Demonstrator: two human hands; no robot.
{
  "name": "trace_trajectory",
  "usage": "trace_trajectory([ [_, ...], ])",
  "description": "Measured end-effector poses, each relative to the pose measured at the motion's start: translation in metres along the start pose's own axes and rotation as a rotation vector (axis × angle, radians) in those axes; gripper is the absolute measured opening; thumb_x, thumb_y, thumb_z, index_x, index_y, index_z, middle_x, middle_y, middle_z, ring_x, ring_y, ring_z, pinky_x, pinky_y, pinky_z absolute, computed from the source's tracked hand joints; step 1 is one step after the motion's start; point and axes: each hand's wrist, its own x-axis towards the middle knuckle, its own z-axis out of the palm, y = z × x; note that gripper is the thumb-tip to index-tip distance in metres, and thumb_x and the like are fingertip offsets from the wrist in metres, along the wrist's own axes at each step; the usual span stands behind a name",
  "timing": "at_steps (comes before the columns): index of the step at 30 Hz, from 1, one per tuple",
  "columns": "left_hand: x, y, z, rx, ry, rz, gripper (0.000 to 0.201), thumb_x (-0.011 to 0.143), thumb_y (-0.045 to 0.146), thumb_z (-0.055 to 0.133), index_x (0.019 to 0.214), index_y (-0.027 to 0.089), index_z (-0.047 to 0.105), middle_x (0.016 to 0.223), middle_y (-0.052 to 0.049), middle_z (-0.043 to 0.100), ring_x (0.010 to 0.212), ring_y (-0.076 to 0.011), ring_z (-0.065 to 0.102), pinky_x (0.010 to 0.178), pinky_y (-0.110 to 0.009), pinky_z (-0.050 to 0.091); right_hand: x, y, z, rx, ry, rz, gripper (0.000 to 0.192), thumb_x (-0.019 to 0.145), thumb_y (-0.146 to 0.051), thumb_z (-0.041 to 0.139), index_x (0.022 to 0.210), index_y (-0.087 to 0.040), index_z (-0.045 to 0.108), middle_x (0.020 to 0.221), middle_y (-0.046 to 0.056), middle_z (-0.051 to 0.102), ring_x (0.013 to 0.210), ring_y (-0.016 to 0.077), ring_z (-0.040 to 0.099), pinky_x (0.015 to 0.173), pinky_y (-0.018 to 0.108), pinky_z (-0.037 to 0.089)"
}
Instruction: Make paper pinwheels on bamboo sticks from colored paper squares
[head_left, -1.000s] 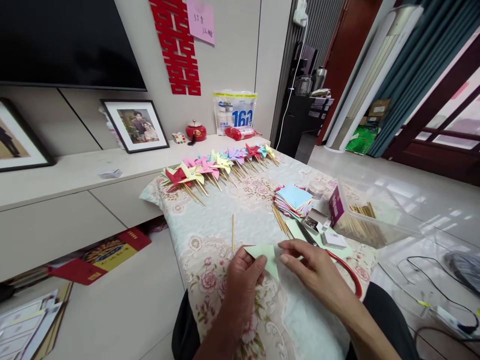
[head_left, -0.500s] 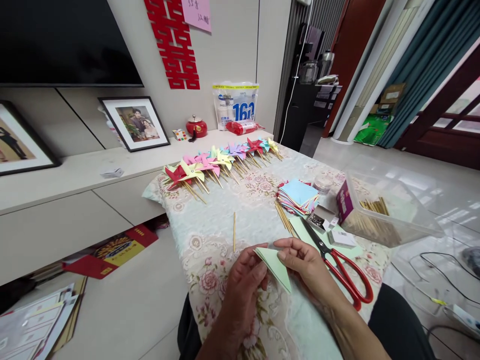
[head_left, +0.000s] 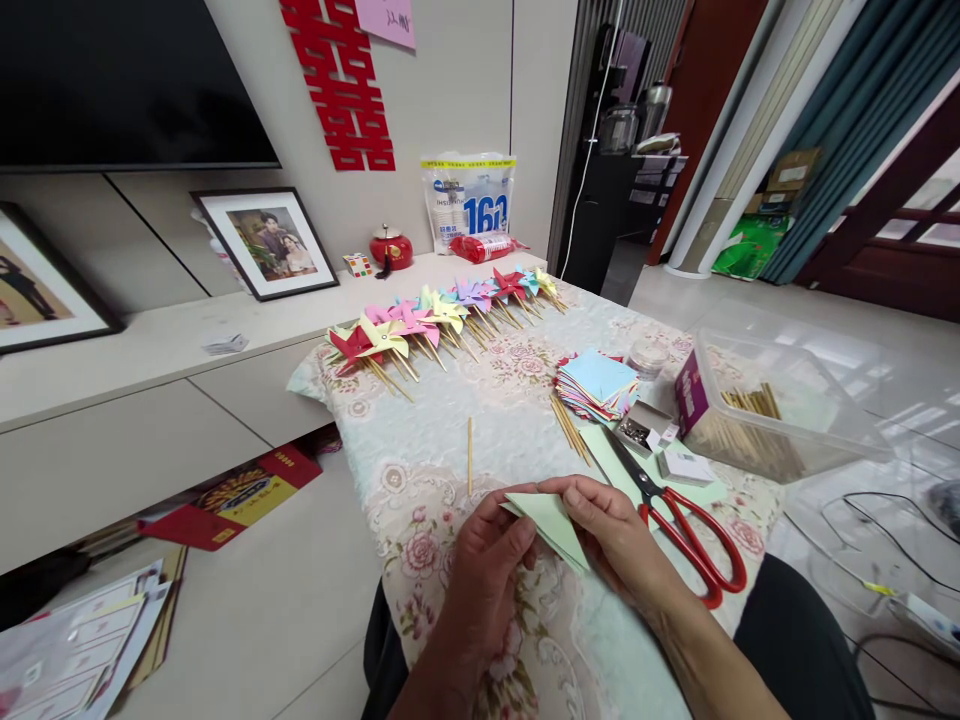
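Head view: paper (head_left: 551,518) pinched by left hand (head_left: 486,562) and right hand (head_left: 619,530), seemingly to align layers; scissors (head_left: 651,491) laid within reach.

Paper (head_left: 553,522): partly hidden by left hand (head_left: 491,560) and right hand (head_left: 619,530). Television (head_left: 135,90): cut off, top and left edges. Note (head_left: 388,20): cut off, top edge. Metal pieces (head_left: 636,433): too small to identify. Sticks (head_left: 742,438) in tub (head_left: 817,455): lower ends blurred.

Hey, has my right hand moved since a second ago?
Yes, your right hand has moved left, judged against the scissors, which it partly covered earlier and now leaves mostly in view.
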Motion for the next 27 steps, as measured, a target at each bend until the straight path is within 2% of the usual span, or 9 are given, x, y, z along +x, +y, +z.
trace_trajectory([
  [4, 0.003, -0.001, -0.001, -0.021, 0.055, 0.004, 0.031, 0.068, 0.028, 0.086, 0.096, 0.018, 0.077, 0.073, 0.000, 0.064, 0.058, -0.0061, 0.047, 0.054, -0.017, 0.040, -0.002, 0.003, -0.007, -0.124, -0.046, -0.063, 0.046, 0.093, -0.054, 0.061, 0.123, -0.020, 0.069, 0.119, 0.013, 0.073, 0.101, 0.0277, 0.069, 0.093, 0.045, 0.050],
  [8, 0.003, -0.002, -0.001, -0.047, 0.050, 0.010, 0.031, 0.068, 0.027, 0.086, 0.096, 0.018, 0.077, 0.074, 0.001, 0.065, 0.057, -0.0059, 0.049, 0.055, -0.017, 0.042, -0.004, 0.000, -0.008, -0.253, -0.074, -0.094, 0.056, 0.085, -0.052, 0.072, 0.132, -0.022, 0.064, 0.127, 0.011, 0.069, 0.107, 0.0296, 0.066, 0.094, 0.043, 0.049],
  [11, 0.003, -0.001, -0.001, -0.058, 0.041, 0.015, 0.031, 0.068, 0.027, 0.086, 0.095, 0.017, 0.076, 0.072, 0.000, 0.064, 0.058, -0.0073, 0.052, 0.056, -0.019, 0.044, -0.006, -0.004, -0.003, -0.224, -0.104, -0.084, 0.061, 0.078, -0.045, 0.081, 0.132, -0.024, 0.063, 0.126, 0.009, 0.070, 0.109, 0.0290, 0.065, 0.094, 0.041, 0.050],
  [14, 0.002, 0.000, 0.000, -0.051, 0.049, 0.014, 0.031, 0.067, 0.027, 0.087, 0.094, 0.017, 0.075, 0.071, 0.001, 0.064, 0.060, -0.0085, 0.055, 0.059, -0.020, 0.046, -0.006, -0.005, 0.002, -0.165, -0.125, -0.054, 0.058, 0.076, -0.037, 0.084, 0.129, -0.026, 0.065, 0.119, 0.007, 0.072, 0.108, 0.0261, 0.066, 0.093, 0.038, 0.050],
  [17, 0.001, 0.000, 0.000, -0.042, 0.062, 0.014, 0.031, 0.066, 0.026, 0.087, 0.094, 0.017, 0.075, 0.072, 0.001, 0.065, 0.060, -0.0085, 0.055, 0.058, -0.020, 0.046, -0.006, -0.005, 0.002, -0.140, -0.130, -0.026, 0.051, 0.081, -0.038, 0.080, 0.129, -0.026, 0.066, 0.104, 0.005, 0.075, 0.088, 0.0216, 0.068, 0.080, 0.034, 0.051],
  [19, 0.000, 0.000, 0.000, -0.036, 0.065, 0.011, 0.032, 0.066, 0.025, 0.086, 0.094, 0.018, 0.075, 0.075, 0.000, 0.067, 0.059, -0.0080, 0.054, 0.057, -0.020, 0.045, -0.005, -0.003, -0.001, -0.136, -0.115, -0.045, 0.047, 0.085, -0.040, 0.076, 0.128, -0.025, 0.067, 0.100, 0.006, 0.074, 0.082, 0.0204, 0.067, 0.074, 0.033, 0.051],
  [24, -0.001, 0.000, 0.000, -0.024, 0.056, 0.014, 0.029, 0.067, 0.024, 0.086, 0.094, 0.018, 0.075, 0.076, 0.000, 0.067, 0.060, -0.0071, 0.053, 0.057, -0.019, 0.044, -0.003, 0.002, -0.009, -0.141, -0.049, -0.035, 0.040, 0.088, -0.043, 0.072, 0.125, -0.025, 0.070, 0.111, 0.007, 0.074, 0.103, 0.0241, 0.066, 0.092, 0.037, 0.048],
  [27, -0.001, 0.000, 0.000, -0.020, 0.059, 0.008, 0.028, 0.068, 0.025, 0.086, 0.092, 0.018, 0.074, 0.074, 0.001, 0.066, 0.059, -0.0069, 0.053, 0.055, -0.018, 0.043, -0.003, 0.003, -0.009, -0.172, 0.015, -0.006, 0.041, 0.087, -0.049, 0.071, 0.122, -0.026, 0.072, 0.115, 0.008, 0.073, 0.101, 0.0246, 0.066, 0.091, 0.038, 0.048],
])
